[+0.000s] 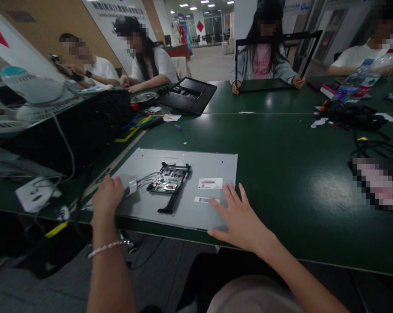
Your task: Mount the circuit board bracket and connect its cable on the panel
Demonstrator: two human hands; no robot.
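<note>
A grey metal display panel (pixel 212 164) lies flat on the table in front of me. On it sits a green circuit board (pixel 168 182) with a black plastic bracket (pixel 172 202) along its side. Grey cables (pixel 149 177) run left from the board to a piece of silver tape (pixel 132 187). My left hand (pixel 107 195) is closed at the panel's left side, close to that tape; whatever its fingers hold is hidden. With fingers spread, my right hand (pixel 238 215) rests on the panel's right edge, beside a white label (pixel 209 183) and a barcode sticker (pixel 206 200).
A black plastic cover (pixel 191 93) lies beyond the panel. Across the table a person holds a black frame (pixel 277 84) upright. Tangled black cables (pixel 346 114), bottles (pixel 354 78) and a phone-like object (pixel 381 182) are right. A large black case (pixel 65 130) stands left.
</note>
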